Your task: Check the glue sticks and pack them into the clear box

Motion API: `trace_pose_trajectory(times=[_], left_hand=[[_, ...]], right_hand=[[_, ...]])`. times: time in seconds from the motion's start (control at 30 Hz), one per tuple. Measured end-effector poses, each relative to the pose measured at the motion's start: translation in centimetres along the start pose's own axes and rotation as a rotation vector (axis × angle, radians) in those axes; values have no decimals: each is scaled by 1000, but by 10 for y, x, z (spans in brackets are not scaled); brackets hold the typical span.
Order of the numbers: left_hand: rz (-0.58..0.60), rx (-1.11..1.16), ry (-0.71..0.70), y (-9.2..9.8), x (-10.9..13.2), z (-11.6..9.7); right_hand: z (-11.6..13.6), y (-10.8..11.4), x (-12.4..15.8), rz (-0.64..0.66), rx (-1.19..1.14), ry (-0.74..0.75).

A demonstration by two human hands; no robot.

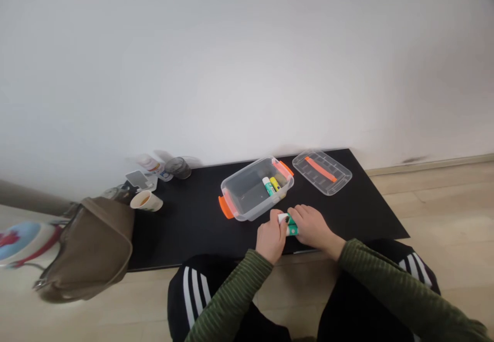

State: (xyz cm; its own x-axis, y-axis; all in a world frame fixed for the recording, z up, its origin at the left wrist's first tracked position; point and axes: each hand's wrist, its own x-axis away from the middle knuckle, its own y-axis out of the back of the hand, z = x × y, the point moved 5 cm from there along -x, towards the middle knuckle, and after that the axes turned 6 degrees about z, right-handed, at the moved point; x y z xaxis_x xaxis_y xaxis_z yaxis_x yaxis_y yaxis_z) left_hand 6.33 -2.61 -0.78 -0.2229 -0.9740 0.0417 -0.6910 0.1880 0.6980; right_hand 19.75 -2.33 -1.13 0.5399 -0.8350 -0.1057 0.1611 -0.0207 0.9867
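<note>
Green-and-white tubes (292,230), apparently two side by side, span the gap between the hands above the near edge of the black table (193,228). Their long axis runs roughly left to right. The left hand (269,236) curls closed about the white end; the right hand (311,226) closes over the green end, its fingers bent. The clear box (247,198), uncovered, stands just beyond the hands and to their left; the left hand is the nearer to it. Its long axis slants from near left to far right, with an orange latch at each end. In its right part lie another green-and-white tube (268,186) and a yellow item (275,183). The lid (322,172), with an orange handle, rests farther right. A pale mark on the held green band and the white bottle's (153,167) coloured label are too small to read; no brand is legible.
</note>
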Motion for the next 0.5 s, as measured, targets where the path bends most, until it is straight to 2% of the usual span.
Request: trace_pose_trajectory(times=[0.1, 0.17, 0.23, 0.3, 0.37, 0.5], left_hand=[[-73, 87, 44, 15, 1, 5], [-132, 157, 82, 24, 3, 12], [-115, 120, 79, 22, 2, 17], [1, -71, 12, 7, -6, 15], [126, -337, -78, -16, -18, 9], [217, -679, -187, -50, -44, 5]], right_hand=[[-21, 1, 4, 7, 43, -85], [-48, -1, 9, 45, 28, -249], [-79, -7, 15, 128, -50, -467], [-100, -16, 20, 234, -151, -653], [-107, -23, 20, 298, -198, -757], [-95, -26, 7, 260, -142, -767]])
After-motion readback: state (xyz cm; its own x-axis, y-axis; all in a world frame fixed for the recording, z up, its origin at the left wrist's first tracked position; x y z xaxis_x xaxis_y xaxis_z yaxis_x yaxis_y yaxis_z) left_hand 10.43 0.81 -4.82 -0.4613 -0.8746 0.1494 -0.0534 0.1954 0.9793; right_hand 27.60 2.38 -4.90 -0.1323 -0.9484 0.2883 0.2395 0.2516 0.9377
